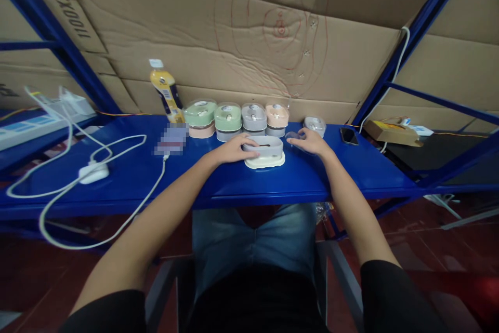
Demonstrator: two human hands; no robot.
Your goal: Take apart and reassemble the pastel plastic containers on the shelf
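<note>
Head view gives me a blue tabletop (230, 183) spread beneath both hands. Beyond them stands a row of lidded boxes (253, 120), and past the left hand (234, 150) a yellow bottle (166, 89). Between the hands an open grey box (273, 150) rests on a cream base (268, 162) with a wavy edge. The left hand is closed around the near end of the grey box; the right hand (312, 141), well apart from the left, seems to pinch a clear lid (293, 136) just beside the other end. Inside the box shows a dark streak (265, 145), too small to identify. I'd judge a light, steady left grip best, the lid held by its edge, fingertips clear of the opening.
</note>
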